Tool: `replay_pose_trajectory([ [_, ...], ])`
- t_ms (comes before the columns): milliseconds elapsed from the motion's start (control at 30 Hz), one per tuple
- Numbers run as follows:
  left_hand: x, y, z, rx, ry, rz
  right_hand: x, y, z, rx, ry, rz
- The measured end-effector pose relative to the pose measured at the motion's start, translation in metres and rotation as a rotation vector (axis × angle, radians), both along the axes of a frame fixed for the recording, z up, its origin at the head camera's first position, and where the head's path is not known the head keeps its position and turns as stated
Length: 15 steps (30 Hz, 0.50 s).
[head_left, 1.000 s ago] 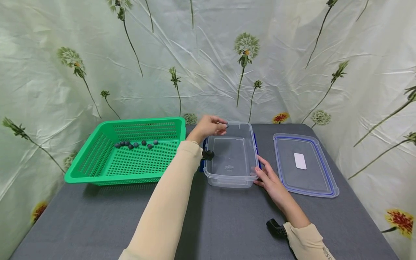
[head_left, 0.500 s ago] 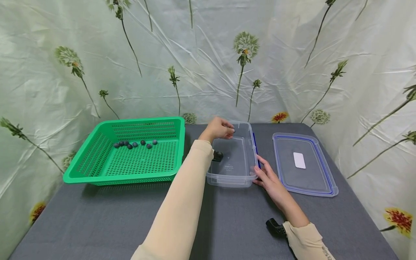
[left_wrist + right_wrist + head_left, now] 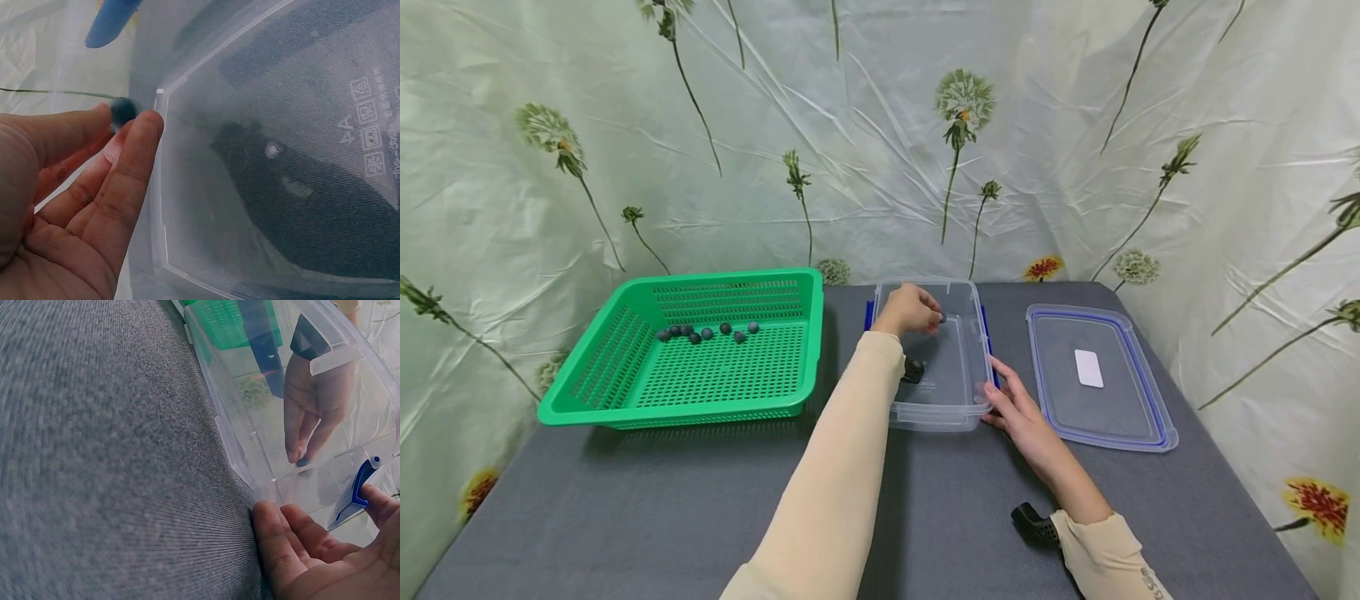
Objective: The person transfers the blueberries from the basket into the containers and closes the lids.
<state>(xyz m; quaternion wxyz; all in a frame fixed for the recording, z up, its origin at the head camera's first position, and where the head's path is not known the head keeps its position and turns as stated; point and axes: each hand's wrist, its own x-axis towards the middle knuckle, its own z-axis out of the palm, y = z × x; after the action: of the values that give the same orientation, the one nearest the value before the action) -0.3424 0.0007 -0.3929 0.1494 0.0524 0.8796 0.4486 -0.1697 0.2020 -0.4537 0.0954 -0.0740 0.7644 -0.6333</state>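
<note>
My left hand [image 3: 912, 309] is over the back half of a clear plastic food container [image 3: 934, 417]. A dark blueberry [image 3: 123, 112] is pinched between its thumb and fingertips, and the same berry shows through the wall in the right wrist view. At the container's near right corner, my right hand [image 3: 1024, 418] rests its fingertips against the outside wall, one finger by a blue side latch [image 3: 361, 487]. Several more blueberries [image 3: 707, 333] lie toward the back of a green mesh basket [image 3: 673, 415] on the left.
The container's blue-sealed lid [image 3: 1123, 421], with a white label [image 3: 1088, 368], lies flat on the grey cloth [image 3: 955, 517] to the right. A flower-printed curtain [image 3: 880, 167] hangs behind the table. Black wrist mounts stick out from both sleeves.
My left hand has moved right and a little nearer, from the container's back left rim to over its inside, carrying the blueberry. The right hand stays at the corner.
</note>
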Motion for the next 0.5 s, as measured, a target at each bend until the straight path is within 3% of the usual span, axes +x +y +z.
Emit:
replay_pose_trajectory([
  [300,-0.001,-0.0064,0.0021,0.1,-0.049,0.009,-0.0008,-0.0012,-0.0003,-0.009,-0.004,0.005],
  [500,-0.0013,-0.0101,0.0086,0.132,-0.058,-0.036,-0.0013,-0.0013,-0.0012,-0.006,-0.001,-0.006],
])
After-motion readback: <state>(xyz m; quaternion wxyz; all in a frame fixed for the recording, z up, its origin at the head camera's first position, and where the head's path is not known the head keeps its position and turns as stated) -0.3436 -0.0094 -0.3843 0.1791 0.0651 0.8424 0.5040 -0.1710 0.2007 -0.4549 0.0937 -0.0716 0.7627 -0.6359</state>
